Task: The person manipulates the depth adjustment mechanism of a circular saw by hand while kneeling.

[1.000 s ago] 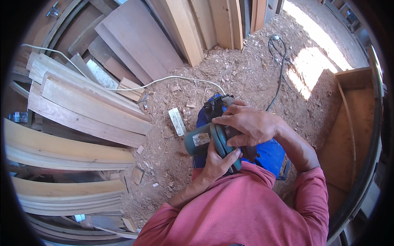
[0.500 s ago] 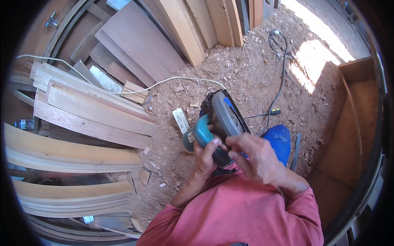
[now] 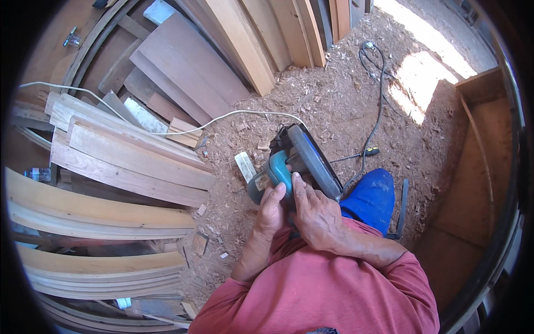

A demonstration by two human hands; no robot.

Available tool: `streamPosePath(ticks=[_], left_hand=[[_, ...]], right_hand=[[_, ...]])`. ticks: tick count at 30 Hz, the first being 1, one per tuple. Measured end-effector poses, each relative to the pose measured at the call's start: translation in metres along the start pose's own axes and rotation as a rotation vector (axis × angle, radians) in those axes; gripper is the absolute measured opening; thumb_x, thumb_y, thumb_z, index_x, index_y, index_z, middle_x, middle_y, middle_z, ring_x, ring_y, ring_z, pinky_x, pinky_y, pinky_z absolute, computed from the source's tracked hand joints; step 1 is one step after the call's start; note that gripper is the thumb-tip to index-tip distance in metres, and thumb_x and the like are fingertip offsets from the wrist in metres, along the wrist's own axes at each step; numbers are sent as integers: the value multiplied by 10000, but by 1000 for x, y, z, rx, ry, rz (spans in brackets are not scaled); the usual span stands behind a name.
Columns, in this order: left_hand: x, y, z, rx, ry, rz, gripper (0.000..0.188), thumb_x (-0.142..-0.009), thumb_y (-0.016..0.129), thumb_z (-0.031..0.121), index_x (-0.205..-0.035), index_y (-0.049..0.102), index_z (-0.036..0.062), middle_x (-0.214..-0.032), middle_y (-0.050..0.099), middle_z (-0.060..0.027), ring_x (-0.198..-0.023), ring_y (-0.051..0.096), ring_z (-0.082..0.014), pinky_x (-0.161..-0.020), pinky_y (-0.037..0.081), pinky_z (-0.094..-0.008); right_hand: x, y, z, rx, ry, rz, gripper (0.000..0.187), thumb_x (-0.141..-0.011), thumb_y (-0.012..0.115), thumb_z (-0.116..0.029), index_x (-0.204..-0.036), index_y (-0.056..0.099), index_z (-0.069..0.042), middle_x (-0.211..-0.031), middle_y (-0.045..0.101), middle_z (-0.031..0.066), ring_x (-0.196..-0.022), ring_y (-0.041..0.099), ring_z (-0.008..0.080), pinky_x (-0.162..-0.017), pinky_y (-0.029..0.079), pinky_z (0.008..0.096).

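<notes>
A teal and black circular saw (image 3: 276,167) rests in front of my body, its dark grey blade guard (image 3: 311,158) slanting away to the right. My left hand (image 3: 271,210) is closed on the near left side of the housing, thumb on top. Against the teal handle, close to the left thumb, press the fingertips of my right hand (image 3: 321,220). Its fingers are drawn together and its thumb is hidden, so any small part beneath them cannot be made out. The blade is mostly covered by the guard.
Curved planks (image 3: 133,150) are stacked at the left, and upright boards (image 3: 245,44) lean at the back. A pale cable (image 3: 245,111) crosses the shavings-covered floor. Right of the saw lie a screwdriver (image 3: 371,151), a black cord (image 3: 381,106) and a metal strip (image 3: 403,206). A wooden box (image 3: 467,183) stands far right.
My right hand has moved left, from beside the guard onto the handle near the left thumb. The saw has turned slightly, with its guard now more edge-on.
</notes>
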State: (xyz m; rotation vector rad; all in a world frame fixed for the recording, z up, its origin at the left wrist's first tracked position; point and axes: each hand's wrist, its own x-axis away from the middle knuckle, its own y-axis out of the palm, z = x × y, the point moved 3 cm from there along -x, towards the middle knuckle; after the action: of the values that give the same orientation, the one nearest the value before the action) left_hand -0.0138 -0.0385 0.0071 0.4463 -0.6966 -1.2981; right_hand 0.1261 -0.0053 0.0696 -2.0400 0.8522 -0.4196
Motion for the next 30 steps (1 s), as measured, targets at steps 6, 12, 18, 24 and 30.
streamPosePath(ticks=[6,12,18,24,30], left_hand=[[-2,-45,50,-301,-121,-47,602,-1032,613,207,-1557,420,-16,-1423,600,-193,-1347,572,-279,-1188,422,-466],[-55,-12,91,-1609,610,-200,768,-744,767,5,-1478,549,59,-1357,644,-174,-1329,576,-394,-1158,443,-501],[-102,-12,72,-1402,735,-582,607,-654,768,-27,-1229,604,80,-1122,685,-139,-1093,661,-400,-970,522,-478],[-124,0,72,-1320,636,-569,497,-672,769,-32,-1113,560,65,-973,629,-148,-907,661,-380,-787,512,-461],[-114,35,88,-1383,426,-378,490,-746,780,37,-1159,518,35,-943,662,-196,-893,683,-435,-809,539,-497]], right_hand=[[3,4,11,-104,6,61,900,-824,728,-93,-1559,287,181,-1226,630,325,-1008,679,465,-877,570,515],[0,16,17,-145,-20,152,807,-815,671,-48,-1501,330,206,-1125,604,335,-947,652,483,-822,552,544],[-3,14,23,-200,-18,160,814,-801,667,-57,-1497,329,195,-1157,581,351,-981,635,507,-866,536,563],[-24,-37,40,-321,12,53,782,-845,682,-92,-1528,346,85,-1288,597,367,-1205,593,548,-1027,491,558],[-41,-97,55,-461,-62,-96,724,-790,675,-118,-1454,471,90,-1247,655,298,-1216,638,431,-1067,483,476]])
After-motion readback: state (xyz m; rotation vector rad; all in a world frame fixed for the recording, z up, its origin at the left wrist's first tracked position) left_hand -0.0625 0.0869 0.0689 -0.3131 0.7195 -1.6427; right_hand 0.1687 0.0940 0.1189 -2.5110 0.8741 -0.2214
